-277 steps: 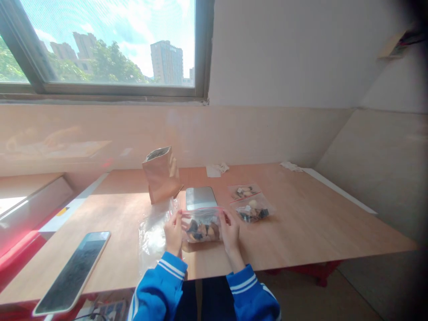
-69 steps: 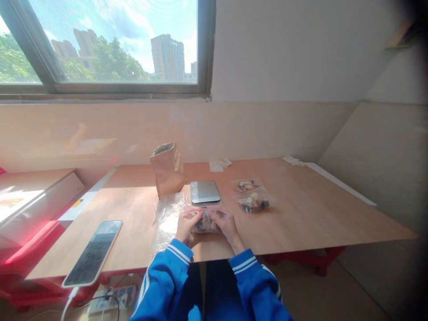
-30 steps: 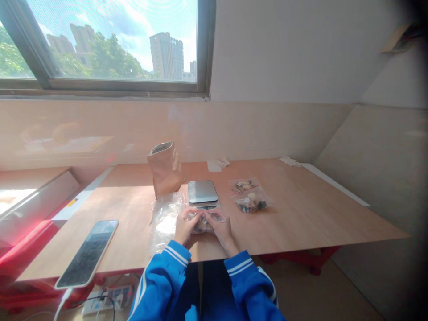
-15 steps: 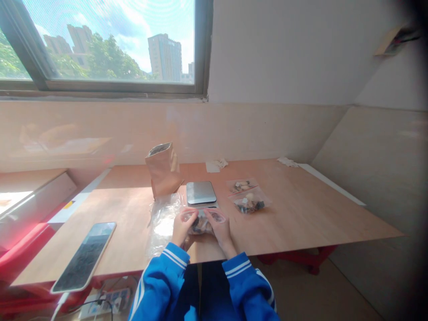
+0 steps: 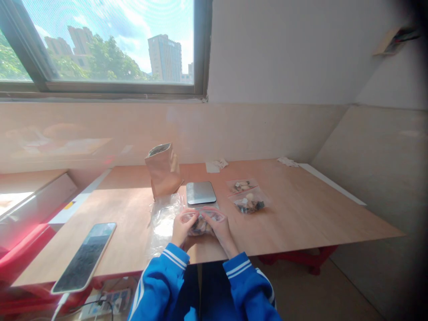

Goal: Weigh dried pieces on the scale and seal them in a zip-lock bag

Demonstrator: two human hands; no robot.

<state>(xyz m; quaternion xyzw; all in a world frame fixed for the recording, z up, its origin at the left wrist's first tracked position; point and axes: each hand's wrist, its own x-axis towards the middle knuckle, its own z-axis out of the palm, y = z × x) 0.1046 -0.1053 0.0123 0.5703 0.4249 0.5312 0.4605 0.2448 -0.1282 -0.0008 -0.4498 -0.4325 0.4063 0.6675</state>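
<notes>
**Sunlit table [image 5: 301, 214] by a window [image 5: 100, 44]: zip bag [image 5: 200, 225] clasped in both hands**

Daylight from the window falls across the wooden top. Left hand [image 5: 182, 227] and right hand [image 5: 219, 229] are together, clamped on the zip bag from either side, with their fingers nearly meeting over it. Its pink-edged seal runs across the top, and dark and tan pieces show inside, too small to identify. The bag sits just short of a digital scale [image 5: 200, 192] at 12 o'clock from the hands.

A crumpled clear plastic bag [image 5: 163, 225] lies just beside the left hand at 9 o'clock. A brown paper bag [image 5: 163, 171] stands at 11, two filled zip bags [image 5: 249, 205] lie at 2, and a phone [image 5: 83, 257] lies at 8. Blue striped sleeves [image 5: 160, 285] enter at 6.
</notes>
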